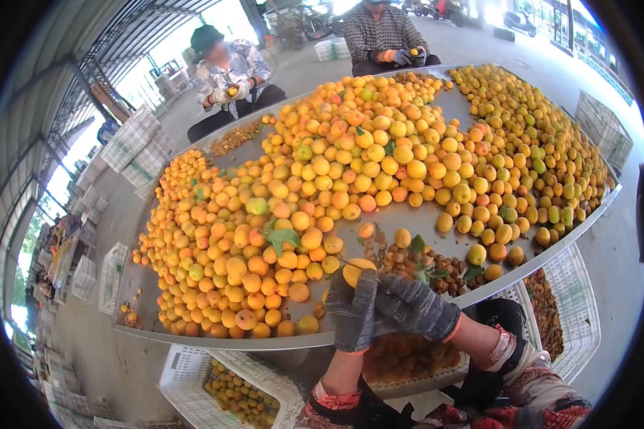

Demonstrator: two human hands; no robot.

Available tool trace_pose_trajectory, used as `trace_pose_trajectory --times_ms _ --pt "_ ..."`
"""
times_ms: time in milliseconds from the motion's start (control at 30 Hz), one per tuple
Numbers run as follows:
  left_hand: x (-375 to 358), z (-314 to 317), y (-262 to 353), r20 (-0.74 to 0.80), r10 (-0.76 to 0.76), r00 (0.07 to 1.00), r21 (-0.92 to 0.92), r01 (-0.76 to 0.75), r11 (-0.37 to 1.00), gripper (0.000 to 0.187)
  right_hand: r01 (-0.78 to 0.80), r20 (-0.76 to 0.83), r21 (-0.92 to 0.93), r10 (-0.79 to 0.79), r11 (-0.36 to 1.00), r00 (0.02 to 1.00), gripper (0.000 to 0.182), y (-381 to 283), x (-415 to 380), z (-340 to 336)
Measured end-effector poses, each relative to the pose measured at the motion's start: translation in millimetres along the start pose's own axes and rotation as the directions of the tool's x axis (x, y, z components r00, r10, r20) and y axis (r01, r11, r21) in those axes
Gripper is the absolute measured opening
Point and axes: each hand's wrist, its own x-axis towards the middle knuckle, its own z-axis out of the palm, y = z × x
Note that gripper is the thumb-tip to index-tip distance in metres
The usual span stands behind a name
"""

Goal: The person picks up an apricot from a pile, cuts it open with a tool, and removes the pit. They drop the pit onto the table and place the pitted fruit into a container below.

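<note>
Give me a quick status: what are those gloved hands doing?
Left hand and right hand gripping one apricot together. Fruit heap on table. Nothing in the way.

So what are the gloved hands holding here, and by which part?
One round yellow-orange apricot, gripped at its lower half by the grey knitted-gloved left hand; the gloved right hand meets it from the side.

Apricots (350,150) heaped on table (422,218), crates (193,368) beneath.
</note>
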Motion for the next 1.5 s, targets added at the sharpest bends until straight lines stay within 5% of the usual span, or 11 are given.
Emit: trace_pose_trajectory --times_ms 367,433,467,633,767,867,933,1133,1267,1367,1500 --pt "-7 6 2 0.111 0.105 0.988 0.064 -0.113 0.992 0.022 -0.184 0.112 0.103 0.172 0.978 0.979 0.042 -14 -11 -25" --pt "-6 4 6 0.11 0.053 0.993 0.053 -0.059 0.997 0.024 0.467 0.239 -0.703 -0.439 0.537 0.866 0.04 -10 -7 -31" --pt "-6 2 7 0.109 -0.005 0.994 0.046 0.0 0.999 0.027 0.466 0.239 -0.703 -0.439 0.537 0.866 0.04 -10 -7 -28" --pt "-3 -3 -13 -0.008 -0.137 0.991 -0.103 0.135 0.985 0.033 -0.074 -0.046 -0.338 0.062 0.938 0.997 0.043 -13 -3 6" --pt "1 -5 -6 -0.011 0.015 1.0 -0.024 -0.015 1.0 0.026 -0.032 -0.053 -0.27 0.019 0.962 0.998 0.043 1 1 7" --pt "0 -5 6 0.09 0.236 0.968 0.124 -0.246 0.961 0.024 -0.058 -0.019 0.375 0.07 0.925 0.997 0.04 -10 8 -1" --pt "-5 -5 16 0.121 0.14 0.983 0.124 -0.155 0.98 0.026 0.051 0.101 -0.016 -0.049 0.999 0.994 0.037 -34 9 -21" --pt "-8 7 18 0.144 0.141 0.979 -0.034 -0.138 0.99 0.031 0.333 0.202 -0.312 -0.28 0.89 0.938 0.036 -4 0 -35" --pt "-8 0 7 0.161 -0.163 0.973 -0.34 0.21 0.917 0.033 0.237 0.052 -0.137 -0.232 0.962 0.971 0.035 -20 -2 -24" --pt "-5 -5 6 0.147 -0.262 0.954 -0.178 0.286 0.941 0.033 0.087 0.052 -0.113 -0.082 0.99 0.995 0.034 -31 1 -27" --pt "1 -10 9 0.286 0.027 0.958 0.074 -0.051 0.996 0.034 0.201 0.123 -0.392 -0.166 0.898 0.978 0.032 -26 -1 -48"
